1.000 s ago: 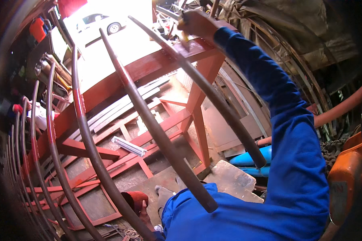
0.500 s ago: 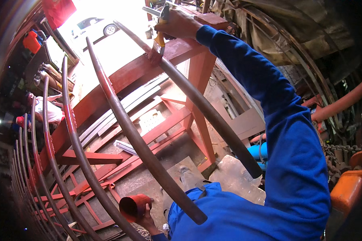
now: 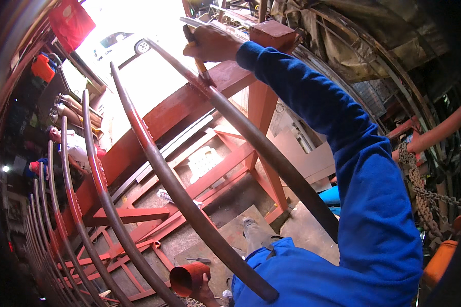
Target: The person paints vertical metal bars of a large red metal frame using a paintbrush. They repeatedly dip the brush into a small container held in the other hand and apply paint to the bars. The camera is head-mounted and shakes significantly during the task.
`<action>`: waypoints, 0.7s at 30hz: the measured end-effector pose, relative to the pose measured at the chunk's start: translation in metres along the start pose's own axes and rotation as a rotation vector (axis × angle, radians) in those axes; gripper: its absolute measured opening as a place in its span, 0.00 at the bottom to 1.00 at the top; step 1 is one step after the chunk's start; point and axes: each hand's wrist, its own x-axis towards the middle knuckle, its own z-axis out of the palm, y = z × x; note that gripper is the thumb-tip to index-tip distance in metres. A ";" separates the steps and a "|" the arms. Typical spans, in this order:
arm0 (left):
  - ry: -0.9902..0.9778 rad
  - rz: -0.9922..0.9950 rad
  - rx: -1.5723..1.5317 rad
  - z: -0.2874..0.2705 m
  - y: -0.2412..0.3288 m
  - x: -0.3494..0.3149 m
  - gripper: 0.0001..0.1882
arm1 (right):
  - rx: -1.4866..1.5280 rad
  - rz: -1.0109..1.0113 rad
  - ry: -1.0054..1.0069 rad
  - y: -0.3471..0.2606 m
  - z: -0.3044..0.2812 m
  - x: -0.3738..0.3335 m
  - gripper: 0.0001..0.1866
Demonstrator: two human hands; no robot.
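Observation:
My right hand (image 3: pixel 214 44), at the end of a raised blue sleeve, is closed around a paintbrush (image 3: pixel 201 66). Its bristle end touches the nearest dark metal pipe (image 3: pixel 271 153), beside the red beam (image 3: pixel 175 96) that the pipe crosses. Wet-looking red paint covers the pipe around that spot. Low in the view, my left hand (image 3: pixel 206 295) grips a red can (image 3: pixel 188 279) from its side. The can is tilted, so its dark open mouth shows. Another curved pipe (image 3: pixel 179 189), red where it meets the beam, passes between my two arms.
Several more curved pipes (image 3: pixel 119 220) stand in a row to the left. Red frames (image 3: pixel 153 230) lie on the floor below. People (image 3: pixel 77 148) are at the far left. A chain (image 3: pixel 420 189) hangs at right near an orange object (image 3: pixel 440 263). Outside stands a white car (image 3: pixel 119 46).
The brush has shifted slightly along the pipe toward me, and more of the pipe there looks red. My view has tilted a little. The left hand still holds the can.

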 end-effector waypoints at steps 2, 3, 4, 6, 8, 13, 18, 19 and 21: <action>0.004 -0.002 0.010 -0.002 0.001 0.001 0.44 | 0.045 0.009 -0.018 -0.007 0.001 0.009 0.18; 0.006 -0.001 0.016 -0.003 0.001 0.001 0.44 | 0.107 0.002 -0.029 -0.008 -0.002 0.013 0.18; 0.012 -0.003 0.017 -0.001 0.002 0.001 0.44 | 0.136 0.000 -0.009 -0.011 -0.004 0.016 0.18; 0.016 -0.007 0.022 -0.002 0.002 0.000 0.44 | 0.211 0.043 0.003 -0.020 -0.005 0.020 0.18; 0.008 -0.006 0.021 0.001 0.005 0.002 0.44 | 0.244 0.042 0.015 -0.016 -0.001 0.023 0.18; 0.022 -0.002 0.011 -0.003 0.005 -0.004 0.45 | -0.325 -0.187 -0.060 0.030 0.008 0.019 0.17; 0.027 0.011 0.005 -0.011 0.007 -0.009 0.45 | 0.019 0.216 -0.028 0.043 -0.002 0.018 0.21; 0.035 0.013 0.008 -0.012 0.008 -0.010 0.45 | -0.018 0.082 -0.005 0.047 0.003 0.018 0.21; 0.059 0.013 0.008 -0.017 0.008 -0.013 0.45 | -0.040 -0.044 -0.012 0.035 0.004 0.020 0.22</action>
